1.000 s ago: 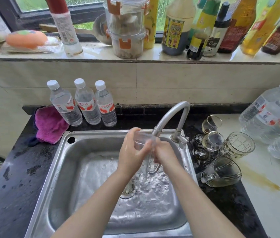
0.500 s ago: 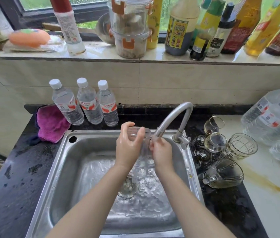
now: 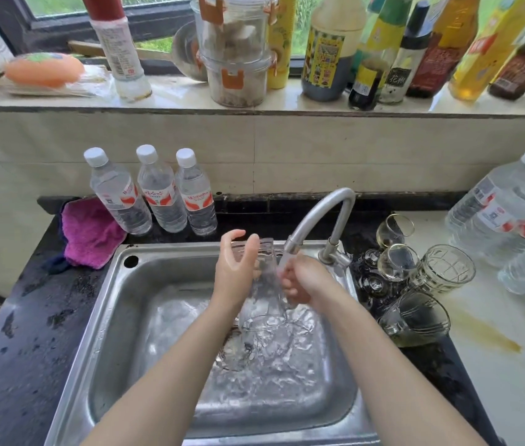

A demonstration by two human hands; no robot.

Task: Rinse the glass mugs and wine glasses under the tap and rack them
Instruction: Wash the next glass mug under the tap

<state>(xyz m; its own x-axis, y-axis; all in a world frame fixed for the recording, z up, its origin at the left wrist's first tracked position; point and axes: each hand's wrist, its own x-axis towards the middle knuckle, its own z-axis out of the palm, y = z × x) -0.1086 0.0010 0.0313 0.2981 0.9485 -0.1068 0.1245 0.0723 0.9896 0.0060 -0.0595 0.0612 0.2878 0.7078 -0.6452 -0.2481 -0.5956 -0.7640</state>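
Note:
A clear glass mug (image 3: 262,294) is held tilted over the steel sink (image 3: 106,317), its mouth pointing down toward me. My left hand (image 3: 237,268) curls around its far side. My right hand (image 3: 303,281) grips it from the right, under the tap (image 3: 315,217), whose running water falls between my hands. On the dark counter to the right lie two wine glasses (image 3: 396,260) on their sides, a ribbed glass mug (image 3: 444,268) and another glass mug (image 3: 415,318).
Three water bottles (image 3: 158,191) and a magenta cloth (image 3: 90,233) sit behind the sink at left. Large water bottles (image 3: 509,214) lie at the right. Sauce bottles (image 3: 367,49) and stacked plastic containers (image 3: 235,49) crowd the windowsill. The counter is wet.
The mug has turned from roughly level under the spout to mouth-down over the basin. My left hand has shifted up along it, and my right hand has dropped slightly.

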